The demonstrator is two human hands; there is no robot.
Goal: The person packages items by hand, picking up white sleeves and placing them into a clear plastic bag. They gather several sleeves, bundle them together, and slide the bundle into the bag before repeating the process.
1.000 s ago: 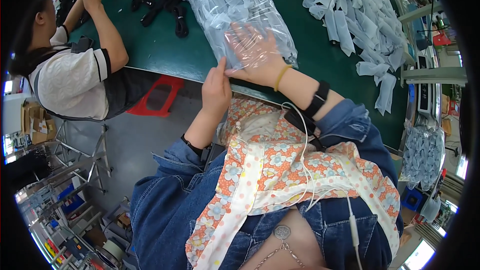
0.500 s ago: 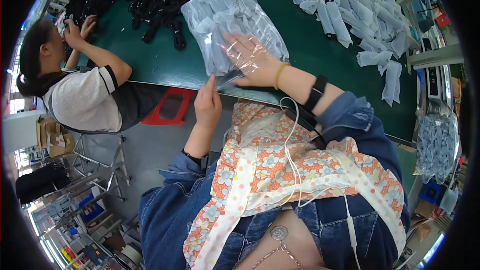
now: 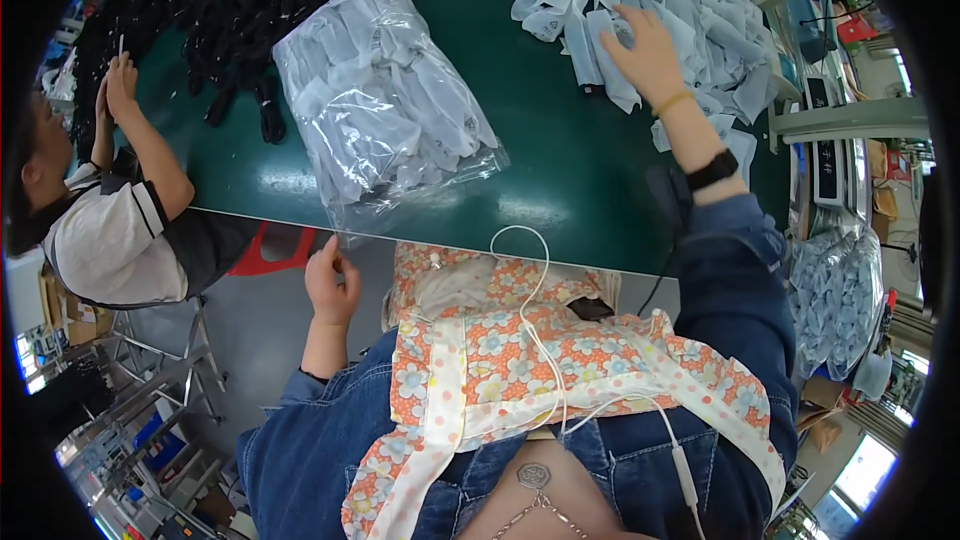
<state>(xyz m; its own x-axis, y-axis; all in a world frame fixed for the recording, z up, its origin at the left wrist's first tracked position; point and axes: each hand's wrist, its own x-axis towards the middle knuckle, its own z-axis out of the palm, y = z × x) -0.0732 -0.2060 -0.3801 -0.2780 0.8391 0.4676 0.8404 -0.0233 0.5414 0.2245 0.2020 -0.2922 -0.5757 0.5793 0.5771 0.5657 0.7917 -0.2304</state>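
A clear plastic bag [image 3: 385, 105], packed with pale translucent pouches, lies on the green table left of the middle. Its loose, crinkled end points toward the table's near edge. Just below that end is my left hand [image 3: 328, 288], with the index finger stretched up by the bag's corner and the thumb apart; whether the fingertip touches the plastic is unclear. My right hand [image 3: 648, 58], empty with fingers spread, is over the near left side of a loose pile of pale pouches [image 3: 715, 50] at the far right.
Many black bundled cords [image 3: 230, 10] cover the table's far left. A co-worker [image 3: 115, 230] sits at the left with both hands raised, beside a red stool [image 3: 268, 250]. Another filled clear bag [image 3: 838, 295] hangs at the right, below a metal frame bar [image 3: 850, 120]. A white cable [image 3: 535, 310] crosses my apron.
My right hand has left the bag and moved right to the loose pile. My left fingers have loosened from the bag's end. The whole view has shifted, placing the bag farther left.
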